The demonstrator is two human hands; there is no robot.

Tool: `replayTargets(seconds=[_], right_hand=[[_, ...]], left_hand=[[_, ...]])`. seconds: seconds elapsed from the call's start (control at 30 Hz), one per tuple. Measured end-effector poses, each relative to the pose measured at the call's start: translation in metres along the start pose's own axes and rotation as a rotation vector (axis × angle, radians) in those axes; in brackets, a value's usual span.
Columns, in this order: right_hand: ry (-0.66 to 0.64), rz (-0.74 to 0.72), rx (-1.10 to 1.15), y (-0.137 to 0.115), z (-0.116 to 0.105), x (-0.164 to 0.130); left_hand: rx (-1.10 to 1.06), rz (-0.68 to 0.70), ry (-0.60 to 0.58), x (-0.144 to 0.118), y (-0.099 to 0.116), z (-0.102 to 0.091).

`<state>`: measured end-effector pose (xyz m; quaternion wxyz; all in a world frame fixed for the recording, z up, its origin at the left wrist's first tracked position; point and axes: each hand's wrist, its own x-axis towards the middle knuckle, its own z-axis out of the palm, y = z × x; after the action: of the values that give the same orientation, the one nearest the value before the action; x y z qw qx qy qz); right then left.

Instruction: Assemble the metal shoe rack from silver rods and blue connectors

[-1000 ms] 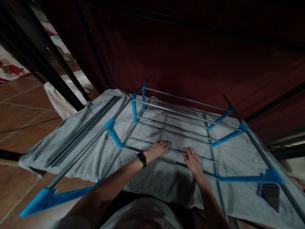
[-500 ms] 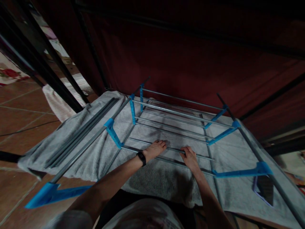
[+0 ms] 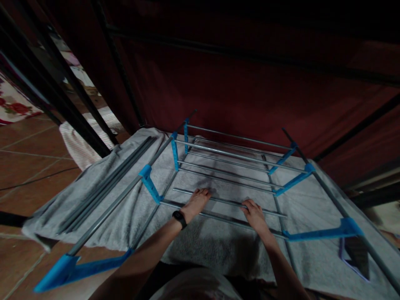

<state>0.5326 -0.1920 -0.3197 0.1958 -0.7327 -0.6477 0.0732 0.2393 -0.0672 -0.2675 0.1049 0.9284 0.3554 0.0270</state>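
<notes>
A loose metal rod (image 3: 226, 202) lies across the inside of a partly assembled rack frame (image 3: 243, 157) made of grey tubes and blue plastic brackets. Toward the rod's left part, my left hand (image 3: 196, 203), with a black band on the wrist, has its fingers curled over it. My right hand (image 3: 253, 212) grips the same rod farther right. Both rod ends are free of the brackets. Just nearer to me, a crossbar (image 3: 218, 218) joins the left blue bracket (image 3: 150, 184) and the right blue bracket (image 3: 321, 233).
Several loose tubes (image 3: 106, 187) lie side by side on the grey blanket (image 3: 193, 241), left of the frame. A phone-like dark object (image 3: 356, 256) rests at the right. Behind the rack hangs a dark red curtain (image 3: 234, 96); black metal posts (image 3: 84, 89) stand at left.
My hands have slid slightly apart along the rod, the left one leftward and the right one rightward. The whole view has shifted slightly; the rack stays in place.
</notes>
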Motion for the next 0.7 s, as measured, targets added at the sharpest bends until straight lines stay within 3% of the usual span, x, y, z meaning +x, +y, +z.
replayTargets(seconds=[0.37, 0.7], right_hand=[[-0.048, -0.042, -0.001, 0.002, 0.007, 0.011], [0.018, -0.075, 0.007, 0.004, 0.014, 0.008]], left_hand=[[-0.010, -0.136, 0.072, -0.016, -0.028, -0.006], [-0.013, -0.333, 0.181, -0.025, -0.040, -0.008]])
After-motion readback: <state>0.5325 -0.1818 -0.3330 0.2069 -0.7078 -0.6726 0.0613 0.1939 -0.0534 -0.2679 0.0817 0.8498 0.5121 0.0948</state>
